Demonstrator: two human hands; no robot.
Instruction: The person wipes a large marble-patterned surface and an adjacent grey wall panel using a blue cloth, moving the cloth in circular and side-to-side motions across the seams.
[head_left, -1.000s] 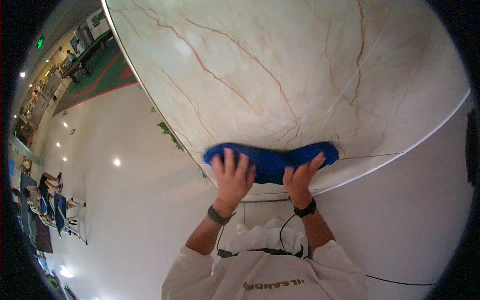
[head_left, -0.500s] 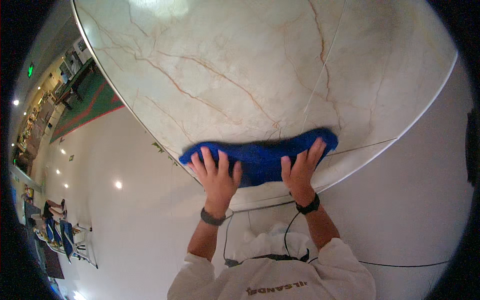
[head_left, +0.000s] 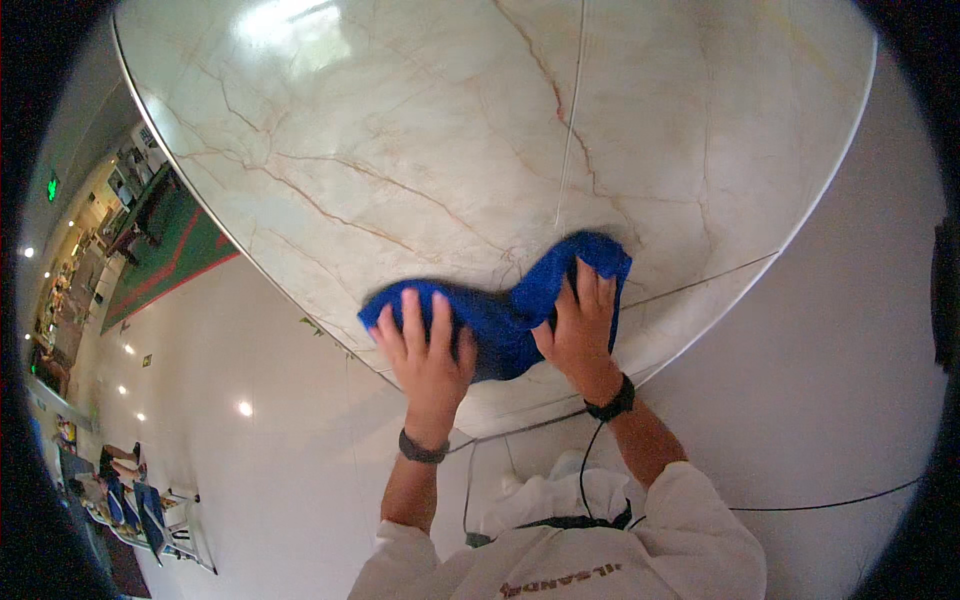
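A blue cloth lies on a pale marble-patterned tabletop near its closest edge. My left hand rests on the cloth's left part, fingers spread and stretched out. On its right part lies my right hand, with fingers stretched forward and thumb apart, pressing the fabric down. Between the hands the cloth dips and bunches into folds; its right end rises around my right fingers. Both palms hide some of the fabric. Each wrist wears a black band.
The tabletop has a curved rim and thin seams. A black cable runs at the lower right. Off to the left are a pale shiny floor, a green carpet with red lines, and a seated person beside blue folding chairs.
My right hand has moved left, closer to my left hand, and the cloth's right part has bunched up with it. The view has shifted slightly, while my left hand stays on the cloth.
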